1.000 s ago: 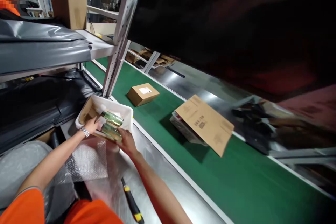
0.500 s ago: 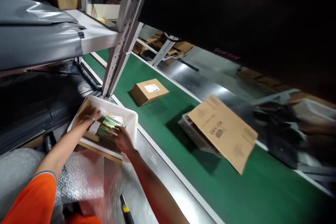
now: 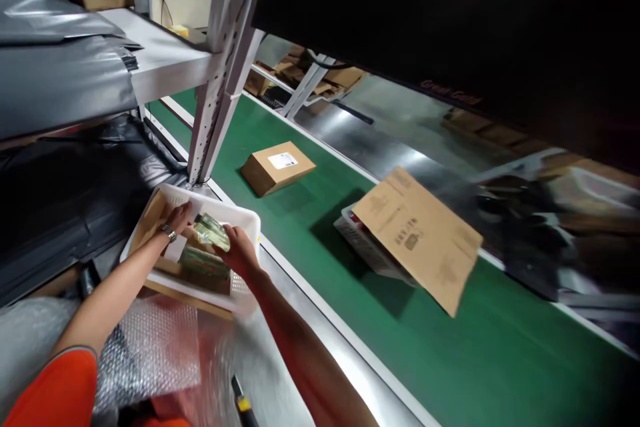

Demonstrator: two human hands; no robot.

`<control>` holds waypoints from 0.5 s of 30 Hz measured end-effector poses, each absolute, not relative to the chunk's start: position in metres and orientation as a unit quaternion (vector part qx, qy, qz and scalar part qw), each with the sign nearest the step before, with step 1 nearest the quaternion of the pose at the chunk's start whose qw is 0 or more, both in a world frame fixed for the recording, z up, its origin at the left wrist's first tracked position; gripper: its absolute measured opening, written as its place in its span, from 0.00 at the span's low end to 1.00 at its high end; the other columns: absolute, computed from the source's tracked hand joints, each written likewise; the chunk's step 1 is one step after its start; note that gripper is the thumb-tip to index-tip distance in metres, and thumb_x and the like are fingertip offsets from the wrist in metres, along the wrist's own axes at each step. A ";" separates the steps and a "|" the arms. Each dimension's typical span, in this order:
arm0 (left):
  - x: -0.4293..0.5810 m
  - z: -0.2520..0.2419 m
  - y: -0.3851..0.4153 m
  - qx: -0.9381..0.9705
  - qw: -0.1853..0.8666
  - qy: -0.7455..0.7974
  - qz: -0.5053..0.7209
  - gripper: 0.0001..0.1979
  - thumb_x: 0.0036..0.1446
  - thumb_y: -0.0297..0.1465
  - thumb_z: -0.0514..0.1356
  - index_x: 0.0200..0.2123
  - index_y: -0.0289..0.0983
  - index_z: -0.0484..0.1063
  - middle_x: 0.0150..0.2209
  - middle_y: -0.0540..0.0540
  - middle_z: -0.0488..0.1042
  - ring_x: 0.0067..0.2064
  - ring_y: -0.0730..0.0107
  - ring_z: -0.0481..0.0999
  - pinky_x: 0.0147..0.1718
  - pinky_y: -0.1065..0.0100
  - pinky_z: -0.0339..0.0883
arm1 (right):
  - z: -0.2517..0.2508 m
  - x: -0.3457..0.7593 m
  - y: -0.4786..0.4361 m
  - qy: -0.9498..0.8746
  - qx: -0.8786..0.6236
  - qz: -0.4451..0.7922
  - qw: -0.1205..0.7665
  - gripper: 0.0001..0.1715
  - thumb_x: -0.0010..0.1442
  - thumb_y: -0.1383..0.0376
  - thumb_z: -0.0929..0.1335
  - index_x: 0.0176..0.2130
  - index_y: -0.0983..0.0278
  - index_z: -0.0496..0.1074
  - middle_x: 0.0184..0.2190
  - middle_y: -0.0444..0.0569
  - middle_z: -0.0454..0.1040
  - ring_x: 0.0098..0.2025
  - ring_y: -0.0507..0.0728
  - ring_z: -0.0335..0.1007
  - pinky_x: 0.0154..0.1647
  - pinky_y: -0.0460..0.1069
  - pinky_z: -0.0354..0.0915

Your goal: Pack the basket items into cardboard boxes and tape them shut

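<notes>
A white plastic basket (image 3: 249, 217) stands tilted in view on the metal bench, with cardboard and greenish see-through packs inside. My right hand (image 3: 239, 250) grips a shiny, clear pale-green pack (image 3: 213, 232) by its right end, lifted a little off the contents. Another greenish pack (image 3: 204, 261) lies below it in the basket. My left hand (image 3: 179, 217), a metal watch on its wrist, reaches inside the basket's far left, close to the cardboard (image 3: 150, 220) and a white paper (image 3: 175, 248). Its fingers are too small and partly hidden to read.
A green conveyor belt (image 3: 320, 320) runs alongside, carrying a labelled carton (image 3: 280, 167) and a basket topped by a cardboard sheet (image 3: 420, 240). A utility knife (image 3: 243, 403) and bubble wrap (image 3: 155, 347) lie near me. A metal post (image 3: 213, 113) and a dark screen (image 3: 425, 27) stand close.
My right hand has raised the clear pale-green pack off the other one and turned it. The left hand has shifted slightly left. The whole view has moved a little.
</notes>
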State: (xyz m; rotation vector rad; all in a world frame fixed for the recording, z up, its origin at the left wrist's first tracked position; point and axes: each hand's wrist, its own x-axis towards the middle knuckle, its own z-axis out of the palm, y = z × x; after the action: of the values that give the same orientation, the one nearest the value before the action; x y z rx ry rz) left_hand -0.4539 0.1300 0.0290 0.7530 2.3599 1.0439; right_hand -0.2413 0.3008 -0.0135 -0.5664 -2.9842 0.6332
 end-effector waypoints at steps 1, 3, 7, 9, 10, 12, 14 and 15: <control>-0.449 0.035 0.132 0.280 0.226 0.852 0.381 0.24 0.91 0.31 0.49 0.55 0.33 0.86 0.48 0.35 0.93 0.51 0.55 0.92 0.56 0.59 0.86 | -0.012 -0.235 0.300 -0.960 -0.178 0.210 0.039 0.36 0.75 0.55 0.79 0.75 0.61 0.78 0.62 0.61 0.84 0.55 0.70 0.83 0.60 0.61 0.81; -0.440 0.048 0.132 0.297 0.225 0.850 0.373 0.20 0.90 0.33 0.54 0.63 0.36 0.86 0.58 0.36 0.94 0.62 0.50 0.92 0.67 0.55 0.84 | -0.009 -0.224 0.296 -0.959 -0.164 0.216 0.082 0.35 0.74 0.54 0.79 0.74 0.59 0.77 0.59 0.57 0.84 0.51 0.68 0.83 0.56 0.62 0.83; -0.422 0.068 0.121 0.313 0.235 0.850 0.353 0.24 0.90 0.37 0.54 0.74 0.38 0.84 0.65 0.35 0.93 0.69 0.44 0.91 0.75 0.51 0.80 | -0.004 -0.207 0.286 -0.955 -0.125 0.225 0.149 0.34 0.76 0.50 0.78 0.73 0.60 0.78 0.57 0.58 0.84 0.54 0.71 0.84 0.61 0.66 0.85; -0.414 0.072 0.115 0.301 0.236 0.845 0.374 0.26 0.90 0.37 0.54 0.77 0.37 0.82 0.68 0.34 0.91 0.72 0.45 0.90 0.76 0.52 0.79 | -0.002 -0.204 0.280 -0.950 -0.126 0.235 0.162 0.35 0.76 0.49 0.77 0.74 0.61 0.78 0.57 0.60 0.83 0.54 0.72 0.84 0.61 0.66 0.85; -0.411 0.072 0.112 0.289 0.229 0.843 0.391 0.26 0.90 0.37 0.54 0.79 0.38 0.82 0.70 0.34 0.90 0.74 0.46 0.88 0.77 0.53 0.78 | -0.002 -0.203 0.278 -0.947 -0.131 0.241 0.166 0.37 0.76 0.49 0.78 0.74 0.62 0.78 0.57 0.60 0.83 0.54 0.72 0.85 0.61 0.66 0.85; -0.407 0.070 0.108 0.265 0.213 0.841 0.422 0.27 0.90 0.36 0.54 0.80 0.38 0.80 0.73 0.34 0.89 0.77 0.48 0.86 0.79 0.55 0.77 | -0.001 -0.205 0.274 -0.943 -0.138 0.254 0.165 0.39 0.74 0.50 0.79 0.75 0.62 0.78 0.58 0.60 0.83 0.55 0.73 0.85 0.62 0.66 0.85; -0.407 0.064 0.104 0.254 0.208 0.840 0.432 0.27 0.91 0.37 0.54 0.81 0.36 0.79 0.73 0.33 0.88 0.77 0.49 0.87 0.79 0.55 0.77 | -0.001 -0.208 0.273 -0.941 -0.142 0.268 0.149 0.41 0.71 0.52 0.80 0.75 0.63 0.79 0.60 0.61 0.83 0.58 0.74 0.86 0.66 0.67 0.84; -0.408 0.061 0.103 0.255 0.211 0.841 0.428 0.28 0.90 0.38 0.55 0.81 0.34 0.79 0.72 0.32 0.89 0.75 0.48 0.88 0.78 0.54 0.79 | -0.002 -0.210 0.273 -0.941 -0.145 0.274 0.136 0.41 0.71 0.53 0.81 0.75 0.63 0.79 0.61 0.62 0.83 0.59 0.74 0.85 0.68 0.67 0.84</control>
State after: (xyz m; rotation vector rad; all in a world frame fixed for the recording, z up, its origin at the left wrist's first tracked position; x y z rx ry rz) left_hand -0.4080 0.1029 0.0608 0.7091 2.3367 1.1887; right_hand -0.2104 0.2734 -0.0022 -0.4188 -2.7236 0.7944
